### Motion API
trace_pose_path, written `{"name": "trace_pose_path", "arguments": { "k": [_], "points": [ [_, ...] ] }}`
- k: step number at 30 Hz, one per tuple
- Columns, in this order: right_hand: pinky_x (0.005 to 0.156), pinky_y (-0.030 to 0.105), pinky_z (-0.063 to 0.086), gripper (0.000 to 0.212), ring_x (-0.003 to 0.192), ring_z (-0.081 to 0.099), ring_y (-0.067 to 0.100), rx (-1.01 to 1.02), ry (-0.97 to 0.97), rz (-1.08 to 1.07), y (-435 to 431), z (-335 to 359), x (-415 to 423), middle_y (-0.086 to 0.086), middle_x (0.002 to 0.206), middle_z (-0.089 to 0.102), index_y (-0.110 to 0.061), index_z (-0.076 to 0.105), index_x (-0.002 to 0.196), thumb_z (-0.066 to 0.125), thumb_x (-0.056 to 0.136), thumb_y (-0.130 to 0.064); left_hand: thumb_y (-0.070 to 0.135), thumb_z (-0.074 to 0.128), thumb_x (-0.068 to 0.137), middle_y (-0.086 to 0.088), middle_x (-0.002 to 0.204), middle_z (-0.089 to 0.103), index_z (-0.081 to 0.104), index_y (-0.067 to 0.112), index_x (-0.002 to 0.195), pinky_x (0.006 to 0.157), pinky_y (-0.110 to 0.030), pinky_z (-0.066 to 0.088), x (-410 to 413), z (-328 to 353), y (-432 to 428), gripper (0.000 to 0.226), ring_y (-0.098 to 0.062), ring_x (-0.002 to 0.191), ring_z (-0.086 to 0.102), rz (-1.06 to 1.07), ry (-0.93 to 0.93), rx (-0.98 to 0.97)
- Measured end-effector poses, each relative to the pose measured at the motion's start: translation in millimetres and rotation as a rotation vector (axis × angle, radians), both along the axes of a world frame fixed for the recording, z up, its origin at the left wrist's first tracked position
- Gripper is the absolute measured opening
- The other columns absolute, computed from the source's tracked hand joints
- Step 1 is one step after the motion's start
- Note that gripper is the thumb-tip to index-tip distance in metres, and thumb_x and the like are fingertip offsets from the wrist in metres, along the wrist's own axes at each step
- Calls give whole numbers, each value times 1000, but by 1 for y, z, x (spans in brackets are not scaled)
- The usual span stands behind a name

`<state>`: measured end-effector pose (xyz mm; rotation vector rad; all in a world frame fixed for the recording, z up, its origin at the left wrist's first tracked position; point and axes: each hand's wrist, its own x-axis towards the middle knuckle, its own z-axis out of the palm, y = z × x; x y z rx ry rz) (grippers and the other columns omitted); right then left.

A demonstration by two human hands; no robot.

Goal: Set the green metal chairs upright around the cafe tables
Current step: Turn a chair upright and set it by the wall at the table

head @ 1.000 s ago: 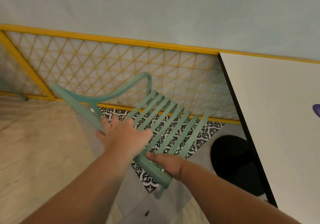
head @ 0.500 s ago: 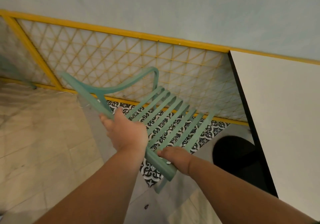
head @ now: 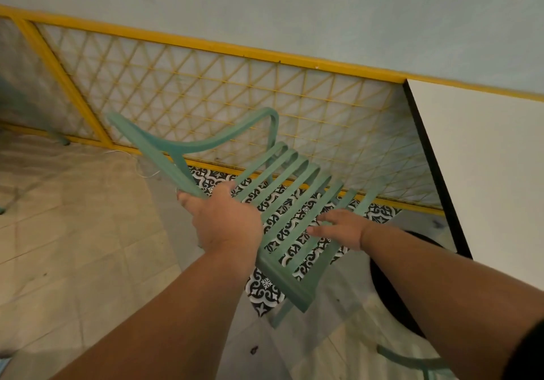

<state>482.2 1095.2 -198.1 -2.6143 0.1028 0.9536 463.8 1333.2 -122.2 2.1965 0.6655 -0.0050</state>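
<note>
a green slatted metal chair (head: 282, 203) is held tilted in the air above the floor, its slatted seat slanting down toward the viewer and its curved armrest and back frame (head: 188, 144) raised toward the far left. the left hand (head: 226, 220) is clenched around the chair's frame at the left side of the seat, where the armrest meets the slats, with its fingers (head: 188, 200) wrapped under the bar. the right hand (head: 341, 228) is laid on the slats at the right side of the seat, its fingers (head: 318, 229) spread flat and loose across them rather than curled around anything. the near edge of the seat is seen hanging over a strip of black-and-white patterned floor tiles (head: 265, 288), which is bordered by pale beige floor tiles (head: 73, 232) on the left. behind the chair a yellow-framed lattice panel (head: 206, 85) is set along the base of a pale blue-green wall (head: 265, 3). at the right edge of the view a white bench with a black edge (head: 485, 159) is seen, its far corner touching the wall, and a round black base (head: 391, 285) is visible on the floor beneath its near left edge. part of another green curved frame (head: 412, 360) is visible at the bottom right, and a green leg (head: 44, 120) is seen at the far left by the lattice.
</note>
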Motion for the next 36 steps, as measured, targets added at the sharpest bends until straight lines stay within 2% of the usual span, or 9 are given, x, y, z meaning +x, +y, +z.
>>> {"name": "trace_pose_path", "arguments": {
  "k": [5,7,14,18,21,24,29,32,36],
  "points": [
    [122,60,-14,107,158,-2,34,-244,331,324,11,-24,3,12,164,35,-17,52,150,42,76,-93,7,63,91,-12,165,1,67,31,128,77,-31,42,3,-2,0,44,-28,87,60,-25,-4,25],
    [121,57,-13,90,158,-4,36,-257,300,303,17,-23,2,13,166,33,-15,50,152,44,89,-79,6,62,91,-14,165,1,68,31,125,76,-30,42,3,-3,1,43,-28,84,60,-26,2,39],
    [123,60,3,89,157,-2,40,-274,278,294,19,-13,-6,15,163,36,-16,51,150,44,89,-80,5,64,90,-14,165,0,70,31,120,74,-31,43,4,-1,3,40,-31,87,63,-47,8,62],
    [123,61,7,97,157,0,39,-262,275,272,26,-13,-11,15,163,36,-16,53,149,45,83,-86,4,64,89,-15,164,5,71,31,110,79,-29,43,7,3,12,34,-28,83,60,-64,5,39],
    [122,62,14,123,155,10,40,-262,310,278,32,-20,-11,15,157,42,-16,54,147,37,62,-103,4,63,89,-16,162,11,71,30,105,78,-29,42,9,4,22,32,-17,68,49,-79,-25,39],
    [123,62,11,112,156,3,41,-265,311,255,38,-23,-11,16,158,41,-13,53,148,40,73,-96,2,61,89,-15,161,13,70,28,102,79,-27,40,11,3,27,31,-8,66,43,-93,-52,32],
    [124,64,4,135,158,1,40,-236,311,203,48,-32,-15,12,166,31,-17,47,153,34,53,-107,2,58,87,-13,150,24,68,30,90,94,-38,55,23,-4,42,30,-29,85,56,-130,-80,7],
    [123,64,11,163,156,17,38,-235,313,199,60,-40,-16,12,163,37,-17,54,148,23,21,-116,2,56,89,-12,144,30,65,32,87,91,-39,54,34,-5,53,31,-30,89,56,-173,-89,35],
    [121,60,20,167,151,32,36,-216,338,144,69,-50,-17,13,159,44,-15,58,142,22,15,-117,1,55,90,-10,137,34,66,29,85,86,-37,52,47,-6,57,31,-32,92,56,-238,-118,69]
  ]
}}
